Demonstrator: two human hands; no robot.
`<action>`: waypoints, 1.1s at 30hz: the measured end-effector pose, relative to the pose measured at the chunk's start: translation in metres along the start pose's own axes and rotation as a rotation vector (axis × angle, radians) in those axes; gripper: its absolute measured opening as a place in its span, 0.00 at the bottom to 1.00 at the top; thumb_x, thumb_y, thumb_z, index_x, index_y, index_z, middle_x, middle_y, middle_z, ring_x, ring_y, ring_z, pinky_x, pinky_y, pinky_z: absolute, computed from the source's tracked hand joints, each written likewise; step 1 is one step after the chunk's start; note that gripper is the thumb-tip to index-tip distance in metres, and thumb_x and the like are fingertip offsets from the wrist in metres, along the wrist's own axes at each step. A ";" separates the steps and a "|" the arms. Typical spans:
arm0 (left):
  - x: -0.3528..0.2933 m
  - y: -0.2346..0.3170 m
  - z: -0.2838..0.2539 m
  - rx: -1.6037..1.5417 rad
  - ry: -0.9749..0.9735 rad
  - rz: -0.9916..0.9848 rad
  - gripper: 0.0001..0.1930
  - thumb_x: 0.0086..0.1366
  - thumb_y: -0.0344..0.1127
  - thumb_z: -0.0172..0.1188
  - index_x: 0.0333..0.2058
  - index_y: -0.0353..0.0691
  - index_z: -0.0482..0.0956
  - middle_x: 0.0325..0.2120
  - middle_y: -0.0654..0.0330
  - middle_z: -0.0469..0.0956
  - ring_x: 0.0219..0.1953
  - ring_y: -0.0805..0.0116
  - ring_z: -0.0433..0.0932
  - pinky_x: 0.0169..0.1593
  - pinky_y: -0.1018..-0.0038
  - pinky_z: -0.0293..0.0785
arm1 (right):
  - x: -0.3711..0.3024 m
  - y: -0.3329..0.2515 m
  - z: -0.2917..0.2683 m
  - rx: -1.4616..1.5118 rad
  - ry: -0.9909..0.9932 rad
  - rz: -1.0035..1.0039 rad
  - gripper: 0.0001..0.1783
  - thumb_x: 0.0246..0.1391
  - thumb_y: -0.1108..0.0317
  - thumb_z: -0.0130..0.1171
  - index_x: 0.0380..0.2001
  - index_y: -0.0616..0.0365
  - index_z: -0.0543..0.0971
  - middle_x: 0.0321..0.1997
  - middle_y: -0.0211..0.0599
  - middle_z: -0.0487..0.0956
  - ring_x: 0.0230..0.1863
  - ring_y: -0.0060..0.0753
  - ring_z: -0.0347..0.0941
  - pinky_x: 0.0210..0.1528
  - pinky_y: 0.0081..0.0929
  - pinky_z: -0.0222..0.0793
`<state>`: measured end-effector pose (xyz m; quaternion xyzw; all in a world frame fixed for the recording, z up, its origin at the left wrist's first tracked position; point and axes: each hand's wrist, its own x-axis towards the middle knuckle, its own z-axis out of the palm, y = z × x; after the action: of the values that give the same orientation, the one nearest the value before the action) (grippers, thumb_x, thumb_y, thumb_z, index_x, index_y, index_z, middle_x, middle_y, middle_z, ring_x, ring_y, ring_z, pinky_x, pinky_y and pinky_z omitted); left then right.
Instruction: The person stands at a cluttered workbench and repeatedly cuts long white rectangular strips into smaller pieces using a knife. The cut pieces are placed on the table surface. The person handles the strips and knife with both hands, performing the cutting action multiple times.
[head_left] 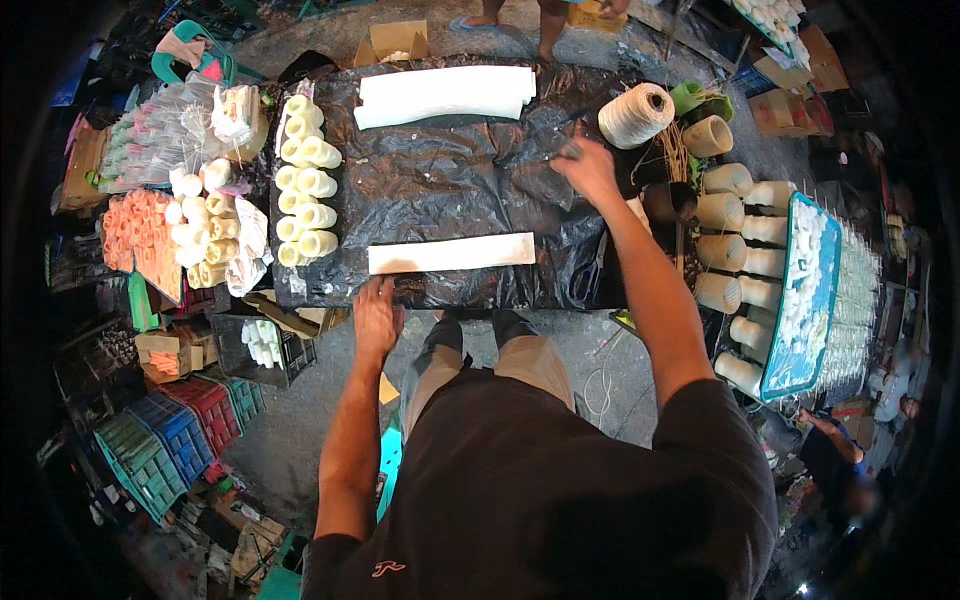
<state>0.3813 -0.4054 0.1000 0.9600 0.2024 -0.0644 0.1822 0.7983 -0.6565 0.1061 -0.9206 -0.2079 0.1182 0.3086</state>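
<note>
A white strip point(452, 253), apparently cloth or paper, lies along the near side of the table. At its left end, by the table's front edge, is my left hand point(377, 318), fingers stretched out toward the strip. My right hand point(588, 168) reaches over the black plastic sheet point(430, 185), its thumb and forefinger apart; a greyish patch between them is too blurred to name. Just beyond it, at the far right, a large spool of cream twine point(636, 116) lies on its side. A stack of wider white sheets point(445, 97) is spread along the far edge.
Cream candle-like cylinders point(308, 215) line the table's left side. Scissors point(592, 272) seem to lie near the right edge. Beige cylinders point(721, 250) and a blue tray point(800, 300) of white pieces stand at right. Crates point(160, 435) are stacked lower left. Another person's legs point(550, 25) show beyond the table.
</note>
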 end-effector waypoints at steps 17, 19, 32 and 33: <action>0.082 -0.031 -0.012 0.273 -0.160 0.196 0.35 0.46 0.42 0.77 0.54 0.40 0.75 0.52 0.52 0.75 0.58 0.49 0.69 0.63 0.47 0.60 | -0.198 -0.001 -0.007 -0.165 -0.167 0.274 0.14 0.48 0.62 0.70 0.35 0.60 0.86 0.38 0.56 0.84 0.43 0.59 0.82 0.48 0.46 0.78; 0.079 -0.034 -0.014 0.246 -0.149 0.157 0.34 0.46 0.41 0.77 0.53 0.39 0.75 0.50 0.52 0.75 0.57 0.49 0.70 0.62 0.49 0.62 | -0.193 0.005 -0.011 -0.220 -0.256 0.278 0.14 0.48 0.62 0.70 0.35 0.60 0.87 0.39 0.55 0.84 0.43 0.59 0.82 0.49 0.46 0.78; 0.074 -0.045 -0.008 0.185 -0.180 0.177 0.35 0.49 0.38 0.75 0.56 0.40 0.71 0.51 0.53 0.74 0.58 0.49 0.72 0.56 0.50 0.74 | -0.169 -0.074 0.001 -0.188 -0.179 0.070 0.16 0.53 0.61 0.55 0.38 0.58 0.85 0.33 0.61 0.81 0.37 0.67 0.79 0.46 0.57 0.75; 0.072 -0.042 -0.010 0.163 -0.193 0.150 0.36 0.49 0.40 0.75 0.57 0.40 0.71 0.52 0.53 0.73 0.59 0.49 0.71 0.57 0.49 0.72 | -0.166 -0.077 0.006 -0.173 -0.179 0.054 0.16 0.53 0.61 0.55 0.38 0.58 0.85 0.33 0.61 0.81 0.37 0.67 0.79 0.46 0.57 0.75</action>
<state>0.4304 -0.3395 0.0812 0.9734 0.1058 -0.1589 0.1268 0.6259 -0.6735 0.1637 -0.9348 -0.2194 0.1898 0.2049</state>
